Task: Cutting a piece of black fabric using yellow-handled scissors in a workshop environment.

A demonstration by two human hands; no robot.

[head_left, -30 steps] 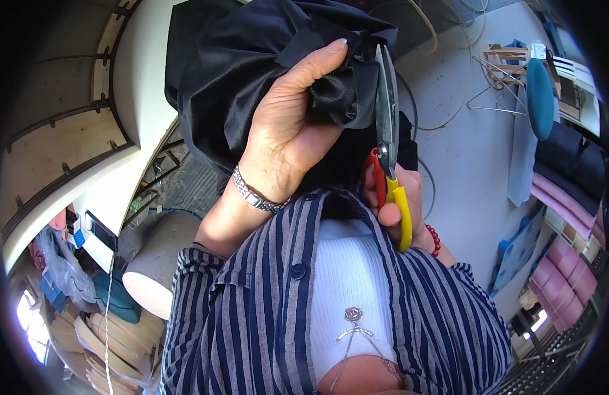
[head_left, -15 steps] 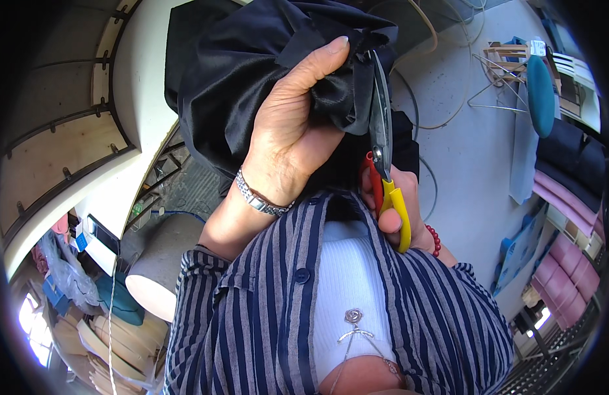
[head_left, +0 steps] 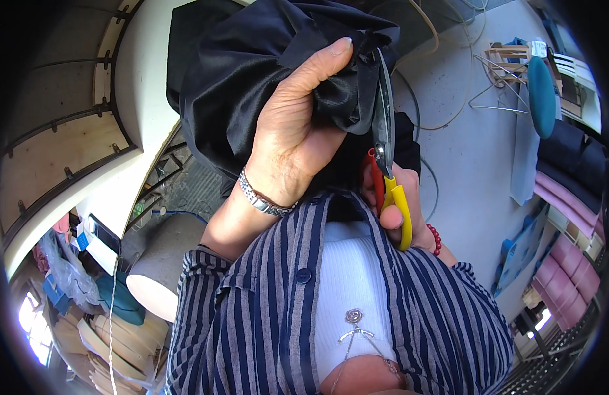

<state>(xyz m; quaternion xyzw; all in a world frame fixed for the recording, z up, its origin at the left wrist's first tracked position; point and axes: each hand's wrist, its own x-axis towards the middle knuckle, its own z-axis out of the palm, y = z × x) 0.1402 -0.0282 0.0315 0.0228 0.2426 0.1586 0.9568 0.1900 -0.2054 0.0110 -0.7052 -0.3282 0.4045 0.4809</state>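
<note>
Watching from beside the bench, I saw the left hand (head_left: 291, 125) gripping a bunched heap of black satin cloth (head_left: 225, 99) beyond the striped shirt (head_left: 252, 309), thumb laid along the folds, presumably to steady that edge against the scissors (head_left: 386, 155). The right hand (head_left: 414, 199) was closed around their red-and-yellow handles (head_left: 403, 217), low and near the body, which seemed meant to point the blades (head_left: 385, 112) safely away along the cloth's edge. Most of the left fingers were hidden by fabric, the heap was cut off at the top, and amid so much black I couldn't tell whether cloth lay between the blade tips
</note>
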